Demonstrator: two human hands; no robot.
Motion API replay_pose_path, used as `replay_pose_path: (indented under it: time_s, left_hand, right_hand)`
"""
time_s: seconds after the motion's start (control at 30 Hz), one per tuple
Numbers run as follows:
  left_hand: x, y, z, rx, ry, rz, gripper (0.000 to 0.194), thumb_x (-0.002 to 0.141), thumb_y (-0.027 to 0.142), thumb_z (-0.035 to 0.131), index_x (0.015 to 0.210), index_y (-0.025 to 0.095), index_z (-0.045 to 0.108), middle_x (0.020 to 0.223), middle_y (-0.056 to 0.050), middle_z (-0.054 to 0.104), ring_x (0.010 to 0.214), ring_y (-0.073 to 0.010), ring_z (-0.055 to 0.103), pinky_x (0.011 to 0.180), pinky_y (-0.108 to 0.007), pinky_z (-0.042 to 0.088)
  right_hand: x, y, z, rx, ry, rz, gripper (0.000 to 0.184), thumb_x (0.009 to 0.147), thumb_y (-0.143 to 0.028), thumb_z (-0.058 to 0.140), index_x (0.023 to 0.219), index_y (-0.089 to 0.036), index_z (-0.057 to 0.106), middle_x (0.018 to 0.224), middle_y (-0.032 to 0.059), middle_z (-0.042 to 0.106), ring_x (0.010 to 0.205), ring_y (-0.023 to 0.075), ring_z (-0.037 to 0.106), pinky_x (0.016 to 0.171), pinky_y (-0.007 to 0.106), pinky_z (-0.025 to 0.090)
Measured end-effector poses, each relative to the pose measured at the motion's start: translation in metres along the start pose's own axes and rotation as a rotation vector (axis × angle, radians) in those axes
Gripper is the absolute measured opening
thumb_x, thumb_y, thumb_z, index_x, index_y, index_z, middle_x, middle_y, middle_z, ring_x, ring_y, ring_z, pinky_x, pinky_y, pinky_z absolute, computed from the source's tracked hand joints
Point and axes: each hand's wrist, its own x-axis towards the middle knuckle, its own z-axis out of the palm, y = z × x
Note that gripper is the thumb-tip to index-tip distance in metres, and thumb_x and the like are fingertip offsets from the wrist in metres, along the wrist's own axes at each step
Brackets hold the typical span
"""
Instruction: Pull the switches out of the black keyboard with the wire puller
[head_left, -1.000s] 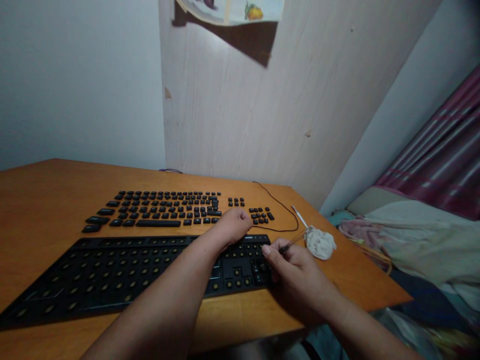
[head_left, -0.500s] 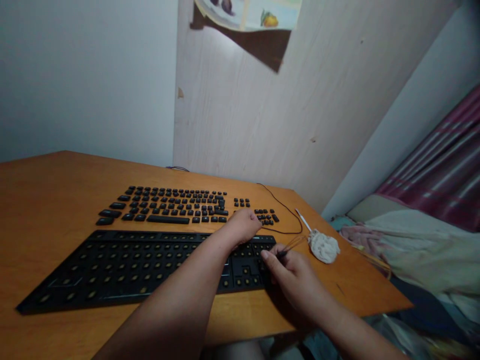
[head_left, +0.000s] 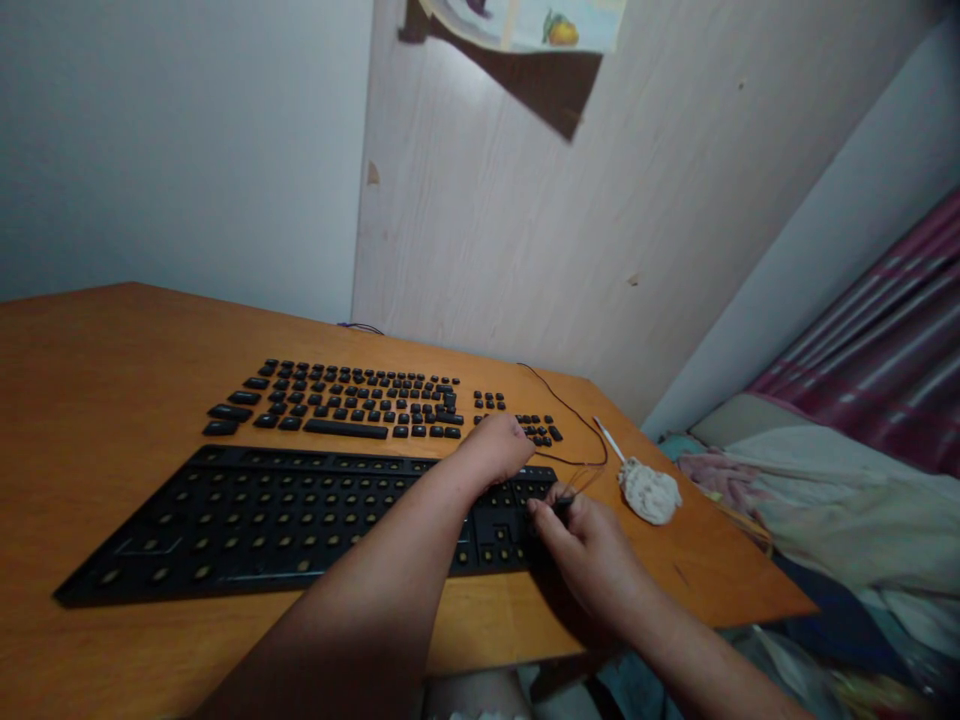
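A black keyboard stripped of many keycaps lies on the desk, its key stems showing as pale dots. My left hand reaches over its right part, fingers curled down by the loose number-pad keycaps; what the fingers hold, if anything, is hidden. At the keyboard's right end my right hand is closed on a small dark keycap puller, whose thin wire loops stick up. Behind the keyboard, loose black keycaps are laid out in rows, with the long space bar at the front.
On the right of the wooden desk are a crumpled white cloth and a thin white stick. A black cable curves behind my hands. A bed with bedding stands beyond the desk's right edge.
The camera view has shifted slightly, so the desk and keyboard appear a little higher and further right. Both hands stay at nearly the same places over the keyboard.
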Motion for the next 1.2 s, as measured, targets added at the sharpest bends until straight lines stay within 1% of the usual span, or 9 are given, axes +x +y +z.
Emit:
replay_pose_path:
  time_s: [0.17, 0.3, 0.43, 0.53, 0.63, 0.73, 0.87, 1.0, 1.2]
  left_hand:
    - [-0.002, 0.002, 0.000, 0.029, 0.020, 0.013, 0.008, 0.065, 0.019, 0.056, 0.057, 0.018, 0.054, 0.055, 0.000, 0.054, 0.055, -0.0140, 0.046, 0.051, -0.025, 0.030]
    - [-0.002, 0.003, -0.001, 0.044, 0.019, 0.008, 0.006, 0.064, 0.021, 0.058, 0.059, 0.018, 0.056, 0.058, -0.001, 0.056, 0.058, -0.0145, 0.049, 0.052, -0.025, 0.031]
    - [-0.002, 0.003, 0.000, 0.080, -0.002, -0.007, 0.006, 0.065, 0.021, 0.057, 0.060, 0.017, 0.057, 0.057, 0.000, 0.054, 0.058, -0.0140, 0.049, 0.052, -0.024, 0.031]
    - [-0.002, 0.003, 0.000, 0.110, -0.017, -0.009, 0.008, 0.067, 0.021, 0.056, 0.061, 0.017, 0.059, 0.056, 0.000, 0.053, 0.056, -0.0135, 0.047, 0.052, -0.024, 0.032]
    - [-0.003, 0.003, 0.000, 0.119, -0.013, -0.007, 0.010, 0.070, 0.021, 0.056, 0.064, 0.016, 0.061, 0.057, 0.000, 0.055, 0.055, -0.0133, 0.047, 0.052, -0.024, 0.033]
    - [-0.002, 0.003, -0.001, 0.134, -0.020, -0.009, 0.010, 0.071, 0.021, 0.055, 0.068, 0.016, 0.063, 0.061, -0.001, 0.059, 0.057, -0.0134, 0.050, 0.053, -0.023, 0.034]
    - [-0.002, 0.002, -0.002, 0.203, -0.042, -0.017, 0.011, 0.072, 0.019, 0.055, 0.070, 0.015, 0.065, 0.065, -0.003, 0.063, 0.059, -0.0140, 0.052, 0.053, -0.023, 0.034]
    - [-0.003, 0.002, -0.004, 0.250, -0.061, -0.011, 0.011, 0.070, 0.016, 0.056, 0.070, 0.015, 0.067, 0.069, -0.006, 0.066, 0.062, -0.0158, 0.055, 0.055, -0.024, 0.035]
    - [-0.003, 0.001, -0.004, 0.311, -0.091, -0.006, 0.012, 0.071, 0.018, 0.055, 0.073, 0.016, 0.067, 0.074, -0.006, 0.068, 0.065, -0.0168, 0.057, 0.055, -0.024, 0.036]
  right_hand:
    - [-0.001, 0.000, 0.001, -0.053, 0.015, -0.047, 0.023, 0.089, -0.036, 0.050, 0.072, -0.021, 0.055, 0.064, 0.0008, 0.061, 0.061, 0.0176, 0.054, 0.057, 0.026, 0.036]
    - [-0.002, 0.004, 0.002, 0.021, 0.078, -0.045, 0.029, 0.091, -0.038, 0.049, 0.069, -0.020, 0.051, 0.062, -0.0002, 0.056, 0.059, 0.0156, 0.050, 0.056, 0.026, 0.036]
    - [-0.001, 0.009, 0.003, 0.151, 0.142, -0.002, 0.032, 0.089, -0.042, 0.052, 0.066, -0.019, 0.050, 0.060, -0.0011, 0.052, 0.057, 0.0142, 0.047, 0.055, 0.025, 0.035]
    - [-0.001, 0.011, 0.001, 0.221, 0.169, 0.063, 0.034, 0.088, -0.044, 0.055, 0.065, -0.019, 0.050, 0.058, -0.0023, 0.049, 0.055, 0.0131, 0.044, 0.052, 0.024, 0.034]
    - [0.000, 0.014, -0.005, 0.280, 0.192, 0.129, 0.034, 0.089, -0.045, 0.054, 0.066, -0.019, 0.049, 0.057, -0.0031, 0.048, 0.053, 0.0122, 0.044, 0.050, 0.024, 0.033]
    - [0.004, 0.018, -0.012, 0.332, 0.223, 0.154, 0.035, 0.088, -0.046, 0.055, 0.067, -0.020, 0.048, 0.057, -0.0038, 0.048, 0.052, 0.0119, 0.043, 0.049, 0.024, 0.033]
    - [0.019, 0.019, -0.024, 0.338, 0.307, 0.151, 0.035, 0.086, -0.048, 0.057, 0.067, -0.019, 0.051, 0.056, -0.0027, 0.050, 0.052, 0.0126, 0.044, 0.049, 0.024, 0.034]
    - [0.042, 0.026, -0.035, 0.250, 0.359, 0.081, 0.037, 0.086, -0.049, 0.055, 0.065, -0.018, 0.054, 0.055, -0.0001, 0.054, 0.051, 0.0137, 0.047, 0.049, 0.025, 0.035]
    - [0.086, 0.046, -0.035, 0.017, 0.392, 0.016, 0.045, 0.087, -0.051, 0.046, 0.057, -0.018, 0.053, 0.052, 0.0007, 0.054, 0.048, 0.0137, 0.046, 0.047, 0.025, 0.032]
